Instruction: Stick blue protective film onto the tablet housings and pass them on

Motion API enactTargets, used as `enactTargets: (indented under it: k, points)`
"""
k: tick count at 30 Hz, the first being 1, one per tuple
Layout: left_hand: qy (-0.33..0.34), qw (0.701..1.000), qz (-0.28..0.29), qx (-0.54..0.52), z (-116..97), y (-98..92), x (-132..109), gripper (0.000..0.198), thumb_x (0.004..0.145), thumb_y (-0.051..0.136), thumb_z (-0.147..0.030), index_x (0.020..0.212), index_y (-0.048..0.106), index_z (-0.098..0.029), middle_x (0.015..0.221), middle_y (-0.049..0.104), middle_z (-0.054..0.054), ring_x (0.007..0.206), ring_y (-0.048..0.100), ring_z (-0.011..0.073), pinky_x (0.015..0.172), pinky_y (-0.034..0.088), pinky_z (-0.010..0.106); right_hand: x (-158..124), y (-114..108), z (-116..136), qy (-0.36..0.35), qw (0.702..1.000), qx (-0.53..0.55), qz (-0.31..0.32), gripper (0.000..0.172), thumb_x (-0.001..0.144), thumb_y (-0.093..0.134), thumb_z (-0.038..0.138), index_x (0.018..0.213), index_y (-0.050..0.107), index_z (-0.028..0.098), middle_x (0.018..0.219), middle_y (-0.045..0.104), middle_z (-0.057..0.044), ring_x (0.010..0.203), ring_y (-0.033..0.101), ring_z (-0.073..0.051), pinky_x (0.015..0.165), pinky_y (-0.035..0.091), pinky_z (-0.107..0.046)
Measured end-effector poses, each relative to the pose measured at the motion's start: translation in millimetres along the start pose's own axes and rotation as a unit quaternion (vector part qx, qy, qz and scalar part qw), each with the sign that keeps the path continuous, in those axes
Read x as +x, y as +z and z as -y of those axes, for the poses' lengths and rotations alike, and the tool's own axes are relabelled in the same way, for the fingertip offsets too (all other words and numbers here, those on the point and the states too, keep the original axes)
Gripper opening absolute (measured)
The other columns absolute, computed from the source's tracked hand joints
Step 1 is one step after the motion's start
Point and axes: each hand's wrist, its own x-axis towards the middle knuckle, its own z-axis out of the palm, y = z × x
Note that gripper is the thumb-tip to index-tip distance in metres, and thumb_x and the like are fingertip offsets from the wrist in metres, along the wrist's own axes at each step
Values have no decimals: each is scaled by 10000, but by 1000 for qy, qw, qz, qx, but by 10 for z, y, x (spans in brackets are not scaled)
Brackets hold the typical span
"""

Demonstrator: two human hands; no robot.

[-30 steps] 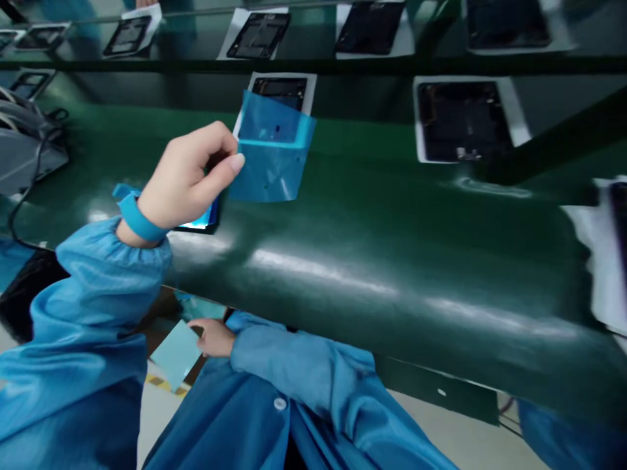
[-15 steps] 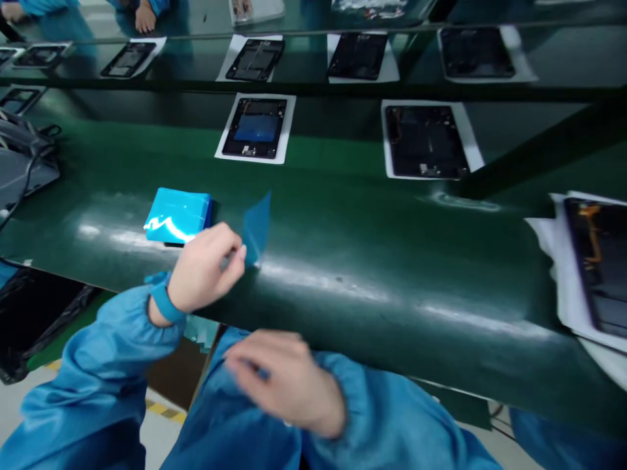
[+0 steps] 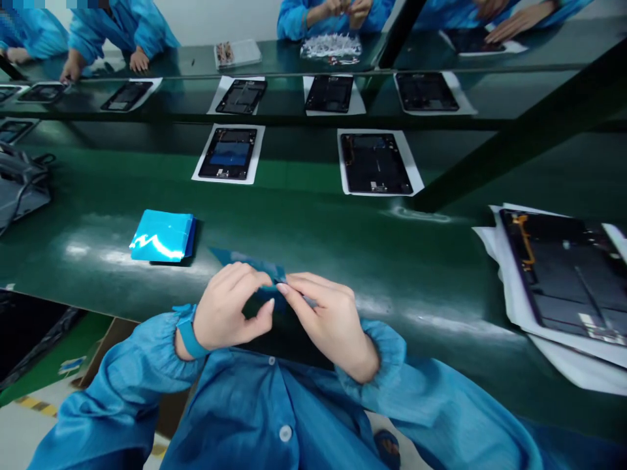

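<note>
My right hand (image 3: 332, 314) pinches a corner of a thin, translucent blue film sheet (image 3: 255, 262) between thumb and fingers, above the near part of the bench. Close beside it, my left hand (image 3: 228, 305) has its thumb spread apart from its forefinger. The left fingers lie against the film or just in front of it; the exact contact is hard to see. Part of the sheet is hidden behind both hands. To the left, a stack of shiny blue film sheets (image 3: 162, 236) rests on the green bench (image 3: 421, 261).
Open tablet housings (image 3: 228, 153) (image 3: 376, 163) lie on white sheets farther back. More stand on a raised shelf (image 3: 284, 117). At the right is a housing on piled paper (image 3: 563, 274). A dark post (image 3: 490, 156) slants across the right. Co-workers' hands (image 3: 140, 60) show beyond.
My right hand has risen from near my lap and taken hold of the film's corner. My left hand has shifted right and parted its thumb and forefinger. The view has tilted up.
</note>
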Motion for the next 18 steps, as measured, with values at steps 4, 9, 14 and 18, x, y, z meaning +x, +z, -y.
enactTargets:
  k: [4,9,14,18]
  points:
    - [-31,998,-60,12,122,-136,111,167,878,620,-194,1031,568,-236,754,547,-18,690,550,147,637,473,295,-20,-223,-254,-104,983,-149,-25,322,978,589,88,1207,764,231,1026,799,-40,905,766,-139,842,598,-213]
    - [-154,985,-42,-58,465,44,555,77,883,622,-245,955,602,-225,708,535,-33,637,506,122,625,437,278,-71,-726,-669,-129,964,-212,-99,282,926,659,76,1097,791,256,941,815,-12,789,778,-150,705,600,-234]
    - [-275,945,160,-77,678,828,1297,72,848,666,-265,864,648,-196,736,662,-6,696,611,147,696,455,285,-45,-1040,-1151,35,983,-107,-142,34,852,791,281,825,808,269,714,768,-4,630,734,-201,597,572,-319]
    - [-317,930,185,18,719,1558,1913,182,905,656,-317,999,695,-166,1043,743,116,995,684,254,868,494,344,7,-1035,-1520,206,951,40,-226,236,767,833,396,649,723,225,524,644,17,485,614,-158,551,527,-306]
